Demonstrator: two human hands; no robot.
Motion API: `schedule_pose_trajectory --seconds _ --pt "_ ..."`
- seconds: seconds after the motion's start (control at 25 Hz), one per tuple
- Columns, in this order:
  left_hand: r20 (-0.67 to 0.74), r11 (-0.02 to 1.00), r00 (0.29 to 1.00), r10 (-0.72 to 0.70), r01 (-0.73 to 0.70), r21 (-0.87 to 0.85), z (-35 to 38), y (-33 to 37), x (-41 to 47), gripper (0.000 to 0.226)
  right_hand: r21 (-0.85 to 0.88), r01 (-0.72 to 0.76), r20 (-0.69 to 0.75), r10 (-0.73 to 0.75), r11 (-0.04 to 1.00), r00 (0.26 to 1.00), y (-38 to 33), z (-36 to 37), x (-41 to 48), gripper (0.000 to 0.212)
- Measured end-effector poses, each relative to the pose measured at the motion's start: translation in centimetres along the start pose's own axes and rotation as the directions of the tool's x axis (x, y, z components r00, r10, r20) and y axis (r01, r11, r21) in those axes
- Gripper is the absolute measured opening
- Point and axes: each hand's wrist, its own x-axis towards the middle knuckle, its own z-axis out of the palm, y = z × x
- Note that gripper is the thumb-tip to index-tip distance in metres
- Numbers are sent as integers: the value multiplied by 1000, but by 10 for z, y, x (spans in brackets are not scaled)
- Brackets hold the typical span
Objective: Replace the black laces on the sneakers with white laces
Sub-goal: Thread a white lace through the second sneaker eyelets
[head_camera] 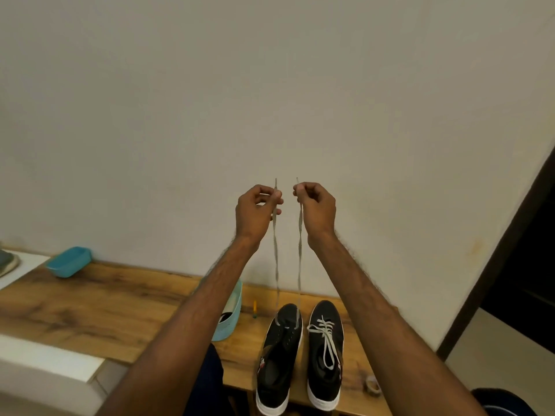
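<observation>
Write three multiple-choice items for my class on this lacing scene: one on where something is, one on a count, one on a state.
1. Where is the fully laced sneaker?
A. to the right of the other sneaker
B. in the blue tub
C. on the floor

2. How many blue tubs are on the wooden bench?
A. none
B. two
C. four

3. How is the white lace held?
A. coiled on the bench
B. knotted in a bow
C. both ends pulled up, one per hand

Answers: 1 A, its crossings fill the eyelets beside the left sneaker. 2 B, one tub far left, another behind the left forearm. 3 C, left hand and right hand each pinch an end.
</observation>
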Motion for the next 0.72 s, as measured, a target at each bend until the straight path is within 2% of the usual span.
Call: schedule_pose_trajectory --seconds 0.24,0.56,0.72 --pt "33 993 997 71 -74 93 8 19 -2 6 1 51 20 -51 999 998 -16 4 -7 8" --pt "7 989 998 68 -68 131 7 24 -1 16 -27 54 2 -54 998 999 -18 2 -11 7" --pt "0 991 999 48 -47 125 7 23 0 13 -18 42 4 -42 999 999 -16 0 -12 5"
